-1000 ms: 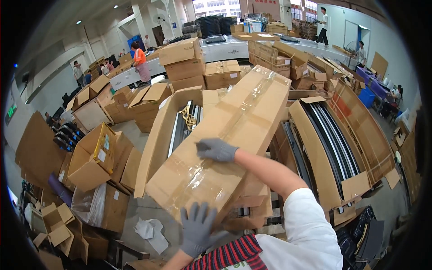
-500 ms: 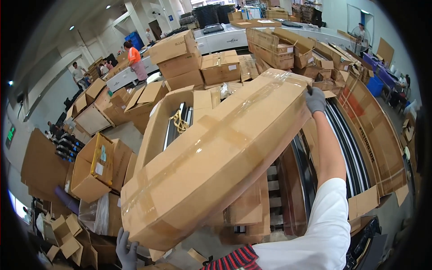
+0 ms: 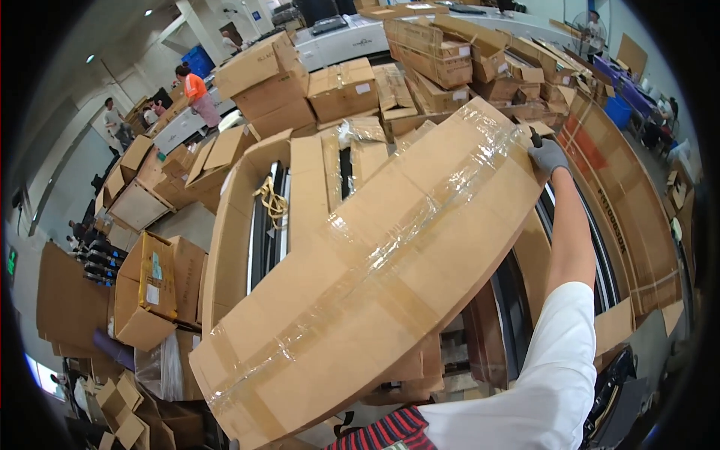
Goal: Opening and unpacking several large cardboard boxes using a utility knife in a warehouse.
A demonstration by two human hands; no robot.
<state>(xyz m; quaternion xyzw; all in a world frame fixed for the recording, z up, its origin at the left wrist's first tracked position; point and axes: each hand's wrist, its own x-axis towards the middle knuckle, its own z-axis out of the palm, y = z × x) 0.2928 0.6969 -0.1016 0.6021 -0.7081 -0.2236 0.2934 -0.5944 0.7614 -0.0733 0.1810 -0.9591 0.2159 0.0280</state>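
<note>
A long, taped cardboard box (image 3: pixel 352 255) lies slantwise in front of me, from near left to far right, its taped broad face turned up. My right hand (image 3: pixel 551 156), in a grey glove, is closed on its far right end. Something small and dark shows at those fingers; I cannot make out what it is. Of my left hand (image 3: pixel 234 445) only a gloved fingertip shows, against the box's near left corner; the rest is hidden. Beyond the box stands an open carton (image 3: pixel 225 225) holding long black and silver profiles (image 3: pixel 270 225) and a yellow strap (image 3: pixel 272 202).
On the right, another long open carton (image 3: pixel 619 217) holds dark profiles. Stacked cartons (image 3: pixel 274 97) stand ahead, before a white conveyor (image 3: pixel 352 49). An open box (image 3: pixel 154 285) and loose cardboard (image 3: pixel 124 409) are at left. A person in orange (image 3: pixel 195 90) stands far left.
The long box has rolled so its taped face turns more toward me, and its far end has shifted right with my right hand. My left hand has nearly dropped out of view.
</note>
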